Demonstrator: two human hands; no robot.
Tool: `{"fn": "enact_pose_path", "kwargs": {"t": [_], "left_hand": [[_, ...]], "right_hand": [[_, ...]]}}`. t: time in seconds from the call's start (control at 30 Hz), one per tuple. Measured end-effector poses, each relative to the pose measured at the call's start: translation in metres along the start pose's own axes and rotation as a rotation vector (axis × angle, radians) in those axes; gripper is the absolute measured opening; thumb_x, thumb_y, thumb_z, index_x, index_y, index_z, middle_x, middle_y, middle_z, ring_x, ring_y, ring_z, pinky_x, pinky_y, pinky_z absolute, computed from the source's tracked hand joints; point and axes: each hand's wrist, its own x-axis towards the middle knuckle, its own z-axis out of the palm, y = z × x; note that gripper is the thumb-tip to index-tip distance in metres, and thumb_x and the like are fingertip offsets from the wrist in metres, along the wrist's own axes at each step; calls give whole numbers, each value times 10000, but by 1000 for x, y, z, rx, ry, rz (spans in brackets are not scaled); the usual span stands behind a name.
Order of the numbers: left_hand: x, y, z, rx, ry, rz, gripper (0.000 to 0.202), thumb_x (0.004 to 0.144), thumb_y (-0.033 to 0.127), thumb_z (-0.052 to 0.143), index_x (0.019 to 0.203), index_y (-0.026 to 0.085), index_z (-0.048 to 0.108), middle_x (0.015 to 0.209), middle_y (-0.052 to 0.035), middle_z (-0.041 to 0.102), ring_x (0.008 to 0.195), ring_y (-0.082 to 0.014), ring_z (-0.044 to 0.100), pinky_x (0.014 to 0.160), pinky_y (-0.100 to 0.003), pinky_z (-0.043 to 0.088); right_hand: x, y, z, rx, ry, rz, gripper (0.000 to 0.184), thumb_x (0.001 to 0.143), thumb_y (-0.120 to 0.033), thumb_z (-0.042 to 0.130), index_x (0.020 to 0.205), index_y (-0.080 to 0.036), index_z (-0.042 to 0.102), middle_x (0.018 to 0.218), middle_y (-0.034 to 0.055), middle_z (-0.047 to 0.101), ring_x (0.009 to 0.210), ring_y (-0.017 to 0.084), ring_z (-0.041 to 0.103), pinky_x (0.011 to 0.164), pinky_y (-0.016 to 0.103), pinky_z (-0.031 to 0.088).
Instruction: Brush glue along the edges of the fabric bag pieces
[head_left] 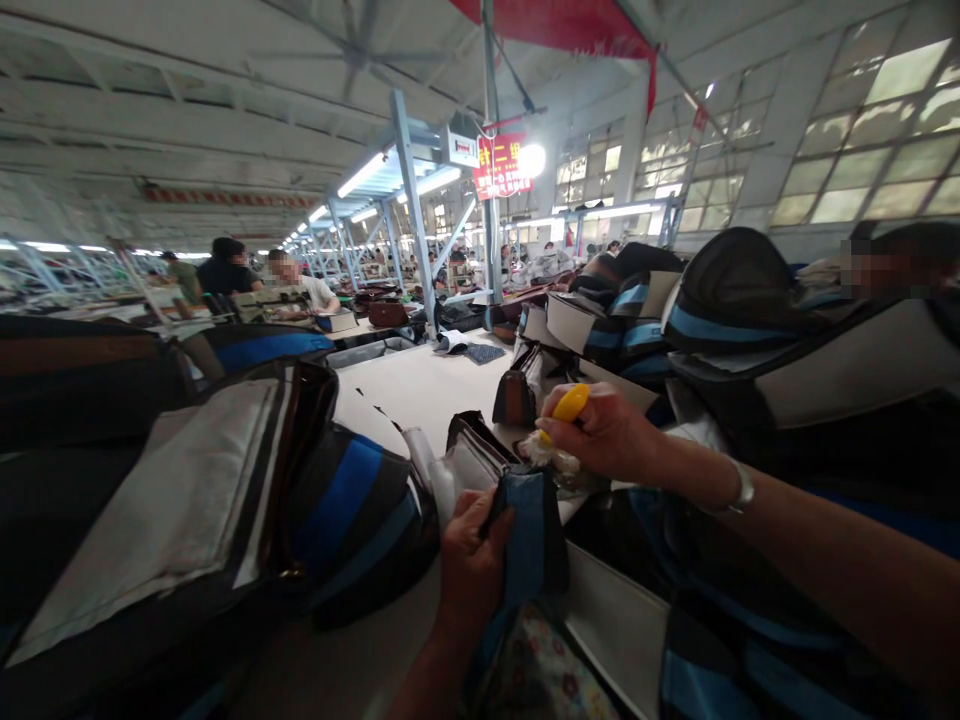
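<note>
My left hand [469, 565] is closed on a dark bag piece with a blue stripe [525, 535], holding it up in front of me. My right hand [604, 432] is wrapped round a yellow-handled tool [568, 405], its lower end with a pale wad [551, 455] pressed near the top of the striped piece. A bracelet sits on my right wrist [741, 490]. A floral-print cloth [540, 670] shows below the piece.
Stacks of dark bag parts with blue stripes and white lining [187, 500] lie at left, and more pile up at right [750, 330]. A white worktable [427, 385] runs away from me. Other people [289, 280] sit at far benches; a person [900, 260] is close at right.
</note>
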Motion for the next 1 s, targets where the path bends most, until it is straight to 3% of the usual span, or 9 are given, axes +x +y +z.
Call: {"fn": "enact_pose_path", "kwargs": {"t": [0.1, 0.2, 0.3, 0.43, 0.57, 0.63, 0.8, 0.93, 1.0], "left_hand": [[-1, -3, 2, 3, -2, -6, 272, 876, 358, 609, 1059, 191, 721, 913, -34, 598, 864, -183, 581, 793, -267, 469], [-3, -5, 3, -4, 0, -33, 277, 879, 367, 607, 1058, 189, 721, 898, -30, 583, 845, -177, 571, 763, -259, 464], [-5, -3, 0, -7, -10, -41, 299, 883, 369, 608, 1104, 196, 710, 928, -31, 593, 884, -182, 579, 794, -261, 460], [-6, -1, -2, -20, -1, -49, 309, 877, 375, 617, 1111, 194, 709, 931, -27, 603, 875, -177, 586, 790, -259, 462], [-6, -2, -2, -14, 18, -31, 279, 872, 375, 615, 1049, 190, 727, 918, -29, 624, 882, -186, 599, 800, -268, 472], [-6, -3, -2, 44, 37, 16, 256, 870, 363, 617, 1024, 195, 733, 916, -31, 632, 876, -186, 609, 808, -273, 480], [-11, -10, 5, 338, 127, 252, 256, 923, 292, 540, 1090, 186, 703, 869, -50, 617, 799, -172, 617, 733, -267, 503], [-16, -16, 17, 685, 99, 519, 277, 938, 166, 484, 1161, 144, 647, 827, -72, 616, 745, -172, 600, 696, -278, 491], [-18, -16, 23, 825, 102, 617, 262, 923, 115, 485, 1136, 132, 637, 794, -74, 616, 723, -179, 588, 680, -290, 477]], "right_hand": [[0, -7, 6, 108, -18, -26, 120, 884, -224, 552, 778, -171, 570, 668, -12, 556, 582, 106, 493, 579, 225, 368], [-1, -6, 13, 21, -65, -71, 125, 861, -195, 550, 740, -164, 560, 664, -5, 556, 574, 108, 485, 589, 239, 363], [-5, -2, 8, -48, -22, -31, 146, 873, -204, 549, 734, -165, 570, 658, 3, 560, 583, 120, 501, 597, 251, 372], [-15, -2, -1, 102, -42, -26, 140, 920, -240, 533, 817, -172, 598, 764, 29, 629, 669, 136, 576, 651, 254, 433], [-28, 4, -2, 19, -17, 1, 157, 911, -256, 526, 789, -180, 587, 756, 31, 642, 670, 148, 594, 664, 270, 446], [-34, 11, 1, 15, 39, 61, 163, 923, -278, 522, 813, -181, 595, 764, 29, 645, 684, 150, 599, 678, 271, 448], [-38, 22, -1, -73, -37, 82, 184, 901, -286, 522, 778, -172, 596, 734, 37, 625, 689, 167, 589, 670, 284, 433], [-21, 2, -16, -84, 41, 87, 192, 903, -280, 527, 763, -171, 602, 638, -8, 566, 572, 121, 514, 586, 247, 381], [-12, -11, -16, -48, -16, 56, 185, 895, -258, 527, 749, -171, 600, 644, -11, 568, 563, 112, 497, 573, 239, 360]]}}
